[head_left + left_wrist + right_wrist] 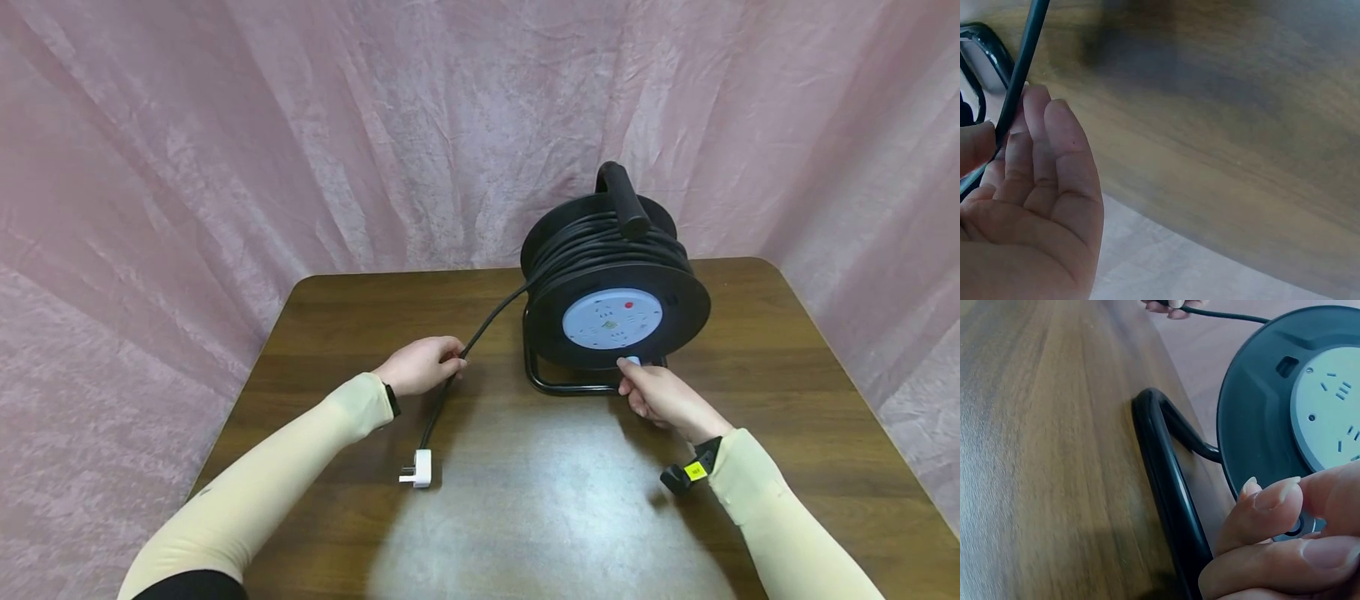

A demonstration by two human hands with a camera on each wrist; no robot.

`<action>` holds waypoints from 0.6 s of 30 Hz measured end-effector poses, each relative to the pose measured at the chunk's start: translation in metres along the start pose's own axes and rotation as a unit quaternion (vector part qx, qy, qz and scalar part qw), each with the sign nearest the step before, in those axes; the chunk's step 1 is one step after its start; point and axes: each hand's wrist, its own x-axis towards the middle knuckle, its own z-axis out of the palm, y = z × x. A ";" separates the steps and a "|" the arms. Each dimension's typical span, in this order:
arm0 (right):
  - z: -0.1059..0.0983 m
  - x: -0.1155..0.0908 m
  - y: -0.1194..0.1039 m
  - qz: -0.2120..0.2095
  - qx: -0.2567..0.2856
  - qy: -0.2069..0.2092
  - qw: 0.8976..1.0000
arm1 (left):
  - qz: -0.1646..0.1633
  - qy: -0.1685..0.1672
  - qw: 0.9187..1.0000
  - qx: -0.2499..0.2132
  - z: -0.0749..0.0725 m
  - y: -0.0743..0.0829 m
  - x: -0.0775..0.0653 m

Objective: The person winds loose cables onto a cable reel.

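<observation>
A black cable reel [690,304] stands upright at the back right, its pale blue socket face [613,319] turned toward me. My right hand [663,398] pinches the small pale knob [633,360] at the lower rim of the drum; in the right wrist view the fingers hide most of it. Between thumb and fingers, my left hand [422,365] holds the black cable [495,313], which runs from the reel down to a white plug [422,468] on the table. The left wrist view shows the cable [1019,81] crossing the fingers beside the thumb.
The reel rests on a black tubular frame [573,389] and has a carrying handle [624,200] on top. Many turns of cable are wound on the drum. Beneath is a brown wooden table [360,317], with pink curtains [420,133] behind and at the sides.
</observation>
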 end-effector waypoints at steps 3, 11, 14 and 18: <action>0.003 0.002 0.000 -0.006 0.002 -0.010 1.000 | -0.001 -0.004 1.000 -0.003 0.001 0.001 0.001; 0.014 0.006 -0.003 -0.002 0.004 -0.013 1.000 | 0.003 -0.007 1.000 -0.020 0.003 0.001 0.001; 0.018 0.008 -0.004 -0.006 0.008 -0.017 1.000 | 0.001 -0.008 1.000 -0.024 0.004 0.000 0.001; 0.022 0.010 -0.005 -0.009 0.009 -0.018 1.000 | 0.001 -0.004 0.999 -0.038 0.003 0.001 0.001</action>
